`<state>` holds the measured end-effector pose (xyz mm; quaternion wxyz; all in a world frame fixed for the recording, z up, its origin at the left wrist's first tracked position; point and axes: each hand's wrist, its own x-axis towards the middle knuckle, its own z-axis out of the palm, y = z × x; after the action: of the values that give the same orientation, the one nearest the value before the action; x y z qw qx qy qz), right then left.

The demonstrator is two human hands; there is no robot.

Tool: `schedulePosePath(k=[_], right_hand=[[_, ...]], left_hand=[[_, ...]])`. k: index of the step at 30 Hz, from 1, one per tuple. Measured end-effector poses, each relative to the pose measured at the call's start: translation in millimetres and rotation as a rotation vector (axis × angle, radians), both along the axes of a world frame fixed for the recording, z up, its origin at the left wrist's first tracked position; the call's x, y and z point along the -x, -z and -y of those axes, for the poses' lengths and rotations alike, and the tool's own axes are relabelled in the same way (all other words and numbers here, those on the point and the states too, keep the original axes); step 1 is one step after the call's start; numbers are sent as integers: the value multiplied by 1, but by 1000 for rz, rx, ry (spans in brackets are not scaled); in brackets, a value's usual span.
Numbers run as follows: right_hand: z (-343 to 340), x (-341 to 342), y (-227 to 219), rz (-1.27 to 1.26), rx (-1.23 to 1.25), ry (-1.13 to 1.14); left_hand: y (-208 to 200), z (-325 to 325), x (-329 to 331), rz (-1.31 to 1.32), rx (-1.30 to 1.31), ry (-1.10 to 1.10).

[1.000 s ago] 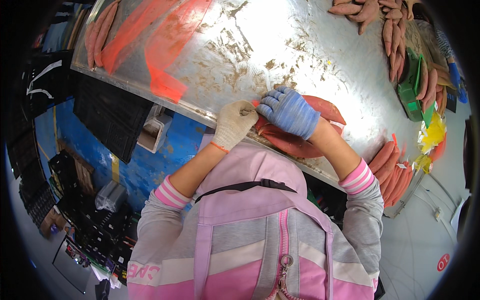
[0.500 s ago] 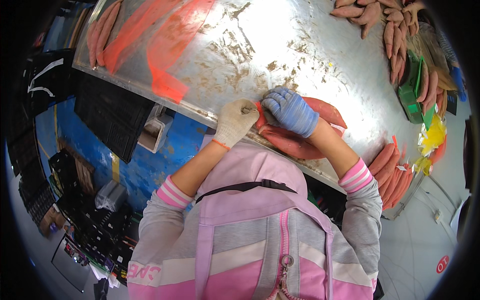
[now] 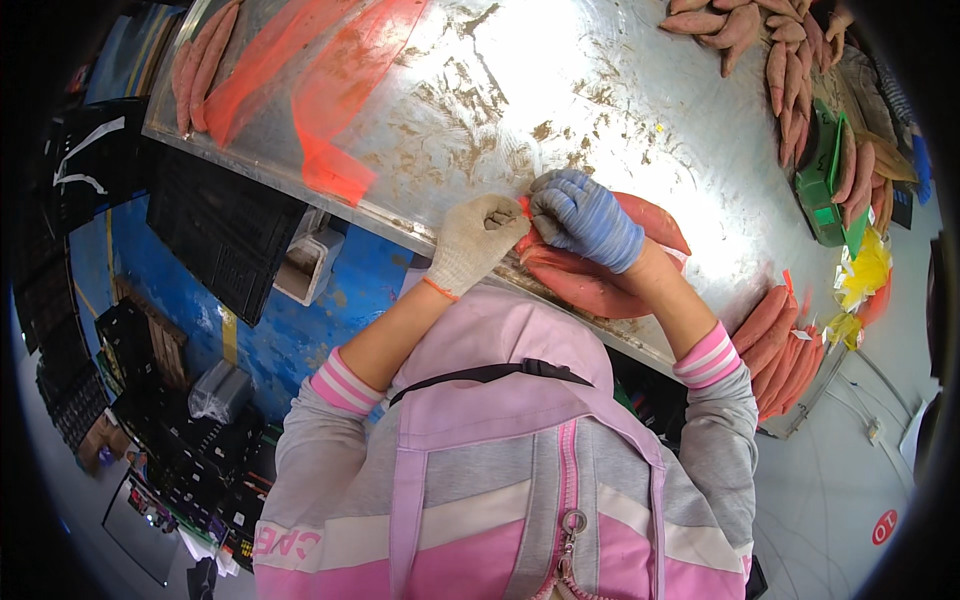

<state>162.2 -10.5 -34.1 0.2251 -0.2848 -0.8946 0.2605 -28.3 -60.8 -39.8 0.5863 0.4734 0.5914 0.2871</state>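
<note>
A red mesh bag of sweet potatoes [image 3: 590, 285] lies at the near edge of the metal table, in front of me. Its gathered neck [image 3: 527, 228] runs between my two hands. My left hand [image 3: 478, 240], in a cream knit glove, is closed in a pinch on the neck from the left. From the other side, my right hand [image 3: 583, 222], in a blue glove, has its fingers curled closed around the neck, just above the potatoes. The gloves hide the exact grip and any knot.
Flat red mesh bags [image 3: 335, 130] and a few sweet potatoes [image 3: 205, 70] lie at the table's far left. Filled bags [image 3: 775, 350] sit at the right edge. Loose sweet potatoes [image 3: 740, 35], a green scale-like tray [image 3: 822, 180] and another person's hand [image 3: 838, 22] are far right.
Both hands have shifted slightly to the right, still at the bag's neck. The other person's hand at the far right has moved a little. The bag stays in place.
</note>
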Motion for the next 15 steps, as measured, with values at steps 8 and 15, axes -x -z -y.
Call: schedulePosePath(k=[8, 15], right_hand=[[1, 0, 4, -91, 94, -6], [0, -1, -14, 68, 148, 24]], left_hand=[[-5, -5, 0, -99, -85, 45], [8, 0, 3, 78, 98, -46]])
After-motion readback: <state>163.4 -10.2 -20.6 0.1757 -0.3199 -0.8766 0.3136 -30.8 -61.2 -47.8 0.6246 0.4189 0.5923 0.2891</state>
